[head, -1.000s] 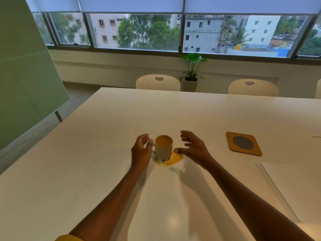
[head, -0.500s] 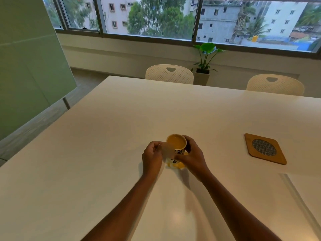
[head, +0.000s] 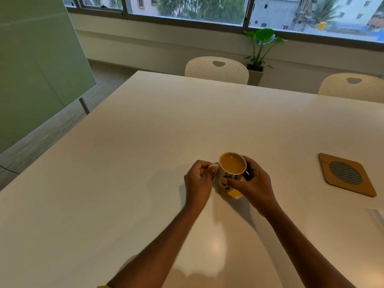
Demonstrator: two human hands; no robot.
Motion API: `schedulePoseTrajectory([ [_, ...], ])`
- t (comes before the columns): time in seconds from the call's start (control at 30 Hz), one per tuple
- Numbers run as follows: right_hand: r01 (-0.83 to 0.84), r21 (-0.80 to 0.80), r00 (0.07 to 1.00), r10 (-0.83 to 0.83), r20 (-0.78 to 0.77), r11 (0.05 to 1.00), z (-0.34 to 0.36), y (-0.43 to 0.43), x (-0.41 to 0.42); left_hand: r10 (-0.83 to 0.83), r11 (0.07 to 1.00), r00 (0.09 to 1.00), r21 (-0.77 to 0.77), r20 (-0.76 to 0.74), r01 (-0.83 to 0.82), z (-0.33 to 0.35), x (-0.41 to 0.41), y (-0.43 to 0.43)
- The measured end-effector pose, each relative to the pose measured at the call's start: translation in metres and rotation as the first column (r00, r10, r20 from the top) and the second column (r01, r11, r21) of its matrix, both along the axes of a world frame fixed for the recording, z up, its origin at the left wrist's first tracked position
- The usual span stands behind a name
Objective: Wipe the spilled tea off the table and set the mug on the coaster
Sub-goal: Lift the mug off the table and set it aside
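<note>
The mug's handle is lying hidden inside the left hand (head: 198, 180), whose fingers are curling together around it, so only a pale sliver of the handle is showing by the thumb. The right hand (head: 252, 185) is wrapping the far and near sides of the mug (head: 229, 173), thumb pressing across the blue leaf pattern, and it is covering most of the mug's right wall. Both grips are clamping on the mug. Whether the mug's base is touching the table (head: 145, 142) or sitting just above it is hard to tell, since the hands are blocking the bottom edge.

Under and beside the mug, a yellowish patch of spilled tea (head: 234, 193) is peeking out between the two hands; most of it is lying hidden beneath the mug and the right palm, so its full outline is not showing.

The mug is standing upright and is holding light brown tea almost up to the rim.

The coaster (head: 346, 174), a wooden square with a dark mesh circle in its middle, is lying well apart from the mug, toward the right side of the table, with nothing on it.

At the right edge, a pale flat thing (head: 376, 215) is being cut off by the frame and cannot be identified.
</note>
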State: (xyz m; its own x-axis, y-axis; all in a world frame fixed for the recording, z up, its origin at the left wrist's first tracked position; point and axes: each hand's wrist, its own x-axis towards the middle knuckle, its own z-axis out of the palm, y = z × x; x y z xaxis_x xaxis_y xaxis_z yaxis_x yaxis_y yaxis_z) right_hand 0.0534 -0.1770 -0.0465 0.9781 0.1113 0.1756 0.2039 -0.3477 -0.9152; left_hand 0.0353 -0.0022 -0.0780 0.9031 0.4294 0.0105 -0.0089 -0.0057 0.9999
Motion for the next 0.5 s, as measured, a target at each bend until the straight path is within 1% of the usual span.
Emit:
schedulePoseTrajectory([
  [0.13,-0.012,-0.009,1.0,0.012,0.012,1.0,0.003,0.003,0.002,0.016,1.0,1.0,0.009,-0.01,-0.016,0.001,0.001,0.001],
  [0.23,-0.028,-0.003,0.999,0.028,0.016,1.0,0.006,0.007,0.004,0.016,1.0,1.0,-0.027,-0.014,-0.016,0.003,0.002,0.005],
  [0.37,-0.067,-0.002,0.997,0.067,0.034,0.998,0.016,0.02,0.007,0.03,0.998,0.999,-0.056,0.013,-0.03,0.01,0.002,0.019],
  [0.5,-0.11,0.0,0.993,0.109,0.046,0.994,0.027,0.041,0.01,0.075,0.996,0.996,-0.047,0.041,-0.073,0.019,-0.002,0.039],
])
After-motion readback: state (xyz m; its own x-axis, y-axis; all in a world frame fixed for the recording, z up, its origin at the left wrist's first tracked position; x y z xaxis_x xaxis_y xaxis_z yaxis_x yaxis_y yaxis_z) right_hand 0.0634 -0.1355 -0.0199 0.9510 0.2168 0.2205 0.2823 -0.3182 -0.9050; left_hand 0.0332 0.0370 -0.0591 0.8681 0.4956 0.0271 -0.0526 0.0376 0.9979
